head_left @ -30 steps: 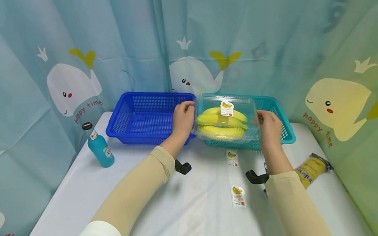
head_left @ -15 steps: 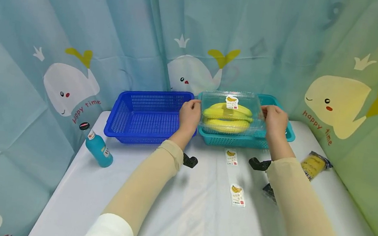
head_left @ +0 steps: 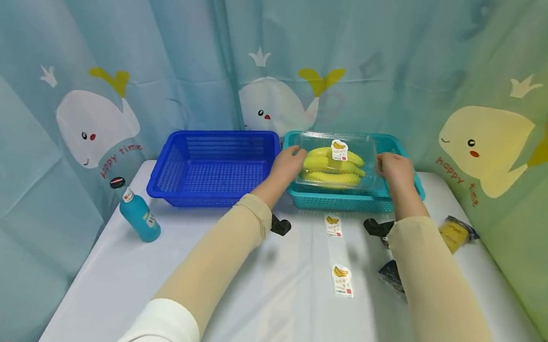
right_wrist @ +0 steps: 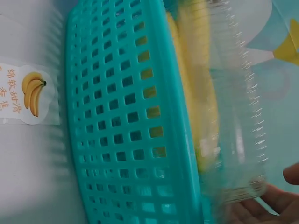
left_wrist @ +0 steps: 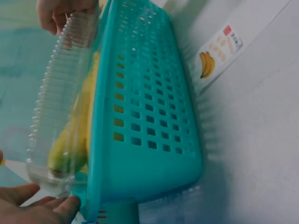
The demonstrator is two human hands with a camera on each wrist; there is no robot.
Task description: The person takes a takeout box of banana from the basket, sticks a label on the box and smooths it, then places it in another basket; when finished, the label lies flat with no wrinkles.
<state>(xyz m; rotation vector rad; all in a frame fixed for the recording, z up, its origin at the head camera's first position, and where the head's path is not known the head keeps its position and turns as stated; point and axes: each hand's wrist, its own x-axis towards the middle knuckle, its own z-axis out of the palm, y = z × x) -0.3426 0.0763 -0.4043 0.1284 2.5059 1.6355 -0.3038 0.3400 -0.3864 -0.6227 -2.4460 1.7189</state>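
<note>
A clear plastic box [head_left: 310, 181] of yellow bananas [head_left: 332, 166] sits partly down in the teal basket [head_left: 331, 203], its upper part above the rim. A banana-picture label [head_left: 339, 151] is on its lid. My left hand [head_left: 286, 167] holds the box's left end, the fingertips close to the basket rim in the left wrist view. At the other end, my right hand [head_left: 397, 172] has its fingers under the box edge; in the right wrist view the thumb [right_wrist: 292, 174] stands a little off the plastic. How far the box goes down inside is hidden.
A blue basket [head_left: 209, 200] stands left of the teal one. A bottle of blue drink [head_left: 139, 215] is at the table's left. Two banana labels [head_left: 342, 280] lie in front. Near my right forearm are a yellow packet [head_left: 454, 234] and a dark packet [head_left: 391, 274]. Curtains hang behind.
Both hands have shifted right and lowered the box of bananas from in front of the baskets into the teal basket. The view has tilted slightly.
</note>
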